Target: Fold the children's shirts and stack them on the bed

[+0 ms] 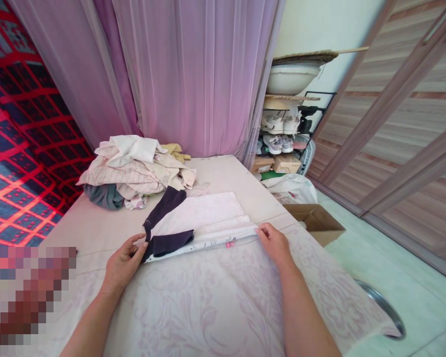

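Note:
A white garment point(204, 218) with a dark navy sleeve or band point(165, 225) lies spread flat on the bed point(208, 302). My left hand point(124, 263) pinches its near left corner, at the dark part. At the near right corner my right hand point(275, 243) has its fingers closed on the folded white edge. A small red tag point(230, 244) shows on the near hem between my hands.
A heap of light clothes point(137, 171) lies at the far left of the bed, before a pink curtain point(193, 74). An open cardboard box point(315, 223) and a metal basin point(382, 307) sit on the floor to the right. A shoe rack point(286, 134) stands beyond.

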Tool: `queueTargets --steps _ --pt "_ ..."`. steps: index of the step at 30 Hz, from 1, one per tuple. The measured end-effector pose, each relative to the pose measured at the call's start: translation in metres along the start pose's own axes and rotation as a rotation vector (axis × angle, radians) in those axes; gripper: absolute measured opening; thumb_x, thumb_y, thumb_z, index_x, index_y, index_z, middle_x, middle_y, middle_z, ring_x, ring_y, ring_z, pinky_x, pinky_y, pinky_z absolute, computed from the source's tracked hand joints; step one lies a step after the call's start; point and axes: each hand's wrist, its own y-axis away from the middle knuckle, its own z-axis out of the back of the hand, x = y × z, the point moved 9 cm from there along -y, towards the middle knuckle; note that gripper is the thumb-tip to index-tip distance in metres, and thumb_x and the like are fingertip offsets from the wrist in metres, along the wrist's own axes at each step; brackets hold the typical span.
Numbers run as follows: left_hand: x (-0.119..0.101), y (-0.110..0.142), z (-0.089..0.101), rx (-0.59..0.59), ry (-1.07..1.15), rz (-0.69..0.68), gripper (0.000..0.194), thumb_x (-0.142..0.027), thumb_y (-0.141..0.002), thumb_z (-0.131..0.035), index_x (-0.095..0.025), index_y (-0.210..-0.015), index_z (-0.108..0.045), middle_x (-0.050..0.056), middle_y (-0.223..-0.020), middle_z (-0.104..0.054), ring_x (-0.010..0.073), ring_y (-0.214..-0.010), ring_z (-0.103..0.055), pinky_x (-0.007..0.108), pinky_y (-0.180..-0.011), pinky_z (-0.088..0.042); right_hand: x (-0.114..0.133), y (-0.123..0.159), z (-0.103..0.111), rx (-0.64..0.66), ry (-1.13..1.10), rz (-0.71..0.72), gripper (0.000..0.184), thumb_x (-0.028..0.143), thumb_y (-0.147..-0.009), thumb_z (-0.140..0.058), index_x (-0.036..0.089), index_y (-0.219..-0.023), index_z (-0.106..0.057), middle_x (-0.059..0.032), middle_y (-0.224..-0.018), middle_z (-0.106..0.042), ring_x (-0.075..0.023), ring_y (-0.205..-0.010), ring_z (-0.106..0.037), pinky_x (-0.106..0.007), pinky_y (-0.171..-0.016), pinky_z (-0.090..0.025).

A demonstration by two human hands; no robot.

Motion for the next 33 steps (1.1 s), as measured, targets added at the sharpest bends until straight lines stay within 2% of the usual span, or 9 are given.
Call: queueTargets --steps 4,7,10,17,19,22,26,30,33 --pt "-0.002 0.0 0.005 -0.042 -0.132 0.016 0.045 -0.055 -0.078 -0.044 -0.024 -0.105 -0.061 -0.007 -0.049 -0.054 0.0133 -0.051 -0.054 0.021 -0.052 -0.037 -0.002 -0.001 -0.006 0.036 0.035 0.02 0.027 0.038 -0.08 -0.049 0.027 -0.098 -0.066 -0.0019 -0.084 -0.071 -0.0178 -0.072 -0.062 -0.028 -0.064 -0.042" --pt "-0.003 -0.002 0.004 -0.025 -0.175 0.01 0.044 -0.054 -0.078 -0.044 -0.025 -0.105 -0.062 -0.007 -0.05 -0.056 0.0141 -0.053 -0.056 0.021 -0.051 -0.037 0.002 0.0 -0.008 0.068 0.06 0.045 0.027 0.043 -0.08 -0.05 0.026 -0.09 -0.069 -0.0029 -0.086 -0.069 -0.0178 -0.076 -0.061 -0.028 -0.067 -0.043" --pt "-0.002 -0.002 0.001 0.0 -0.184 -0.008 0.045 -0.054 -0.078 -0.044 -0.024 -0.107 -0.061 -0.006 -0.051 -0.057 0.0144 -0.054 -0.057 0.021 -0.053 -0.038 0.007 0.0 -0.009 0.081 -0.037 0.066 0.026 0.043 -0.078 -0.051 0.024 -0.085 -0.069 -0.0025 -0.086 -0.067 -0.017 -0.076 -0.061 -0.028 -0.07 -0.044" --pt "-0.004 0.0 -0.001 0.016 -0.17 -0.061 0.042 -0.045 -0.08 -0.042 -0.023 -0.11 -0.06 -0.007 -0.05 -0.052 0.0129 -0.049 -0.052 0.022 -0.052 -0.038 0.009 -0.004 -0.003 -0.048 -0.266 0.084 0.025 0.04 -0.072 -0.049 0.021 -0.072 -0.065 -0.0059 -0.095 -0.064 -0.0181 -0.079 -0.059 -0.028 -0.064 -0.046" --pt "-0.004 0.002 0.002 -0.014 -0.164 -0.05 0.041 -0.045 -0.08 -0.042 -0.023 -0.108 -0.061 -0.008 -0.047 -0.049 0.0126 -0.048 -0.051 0.021 -0.052 -0.037 0.006 -0.005 -0.005 -0.024 -0.218 0.066 0.022 0.038 -0.07 -0.049 0.021 -0.063 -0.062 -0.0057 -0.099 -0.064 -0.0192 -0.086 -0.059 -0.029 -0.068 -0.046" --pt "-0.003 0.003 0.006 -0.052 -0.133 -0.021 0.043 -0.05 -0.08 -0.041 -0.023 -0.107 -0.062 -0.008 -0.045 -0.045 0.0123 -0.046 -0.049 0.021 -0.05 -0.036 0.003 -0.005 -0.006 0.026 -0.056 0.082 0.019 0.031 -0.069 -0.05 0.022 -0.054 -0.059 -0.0044 -0.1 -0.066 -0.0207 -0.095 -0.058 -0.034 -0.084 -0.043" --pt "-0.001 0.001 0.005 -0.03 -0.199 0.016 0.042 -0.05 -0.078 -0.044 -0.024 -0.104 -0.064 -0.007 -0.045 -0.05 0.0138 -0.049 -0.053 0.021 -0.05 -0.036 0.002 -0.003 -0.011 0.12 0.102 0.12 0.013 0.024 -0.067 -0.055 0.024 -0.058 -0.064 -0.0024 -0.107 -0.066 -0.0228 -0.108 -0.053 -0.039 -0.093 -0.038" --pt "-0.002 -0.002 0.002 -0.003 -0.249 -0.008 0.041 -0.048 -0.077 -0.045 -0.024 -0.103 -0.065 -0.005 -0.052 -0.058 0.0149 -0.054 -0.058 0.022 -0.052 -0.038 0.005 -0.002 -0.013 0.114 0.129 0.121 0.017 0.032 -0.075 -0.055 0.025 -0.069 -0.069 -0.0033 -0.115 -0.064 -0.0248 -0.119 -0.047 -0.044 -0.098 -0.035" --pt "-0.002 0.0 0.001 0.008 -0.23 -0.027 0.042 -0.049 -0.078 -0.044 -0.024 -0.104 -0.064 -0.005 -0.053 -0.059 0.0148 -0.054 -0.058 0.022 -0.054 -0.039 0.004 -0.003 -0.013 0.097 0.152 0.095 0.024 0.037 -0.076 -0.056 0.024 -0.059 -0.066 -0.003 -0.114 -0.065 -0.027 -0.124 -0.042 -0.047 -0.099 -0.032"
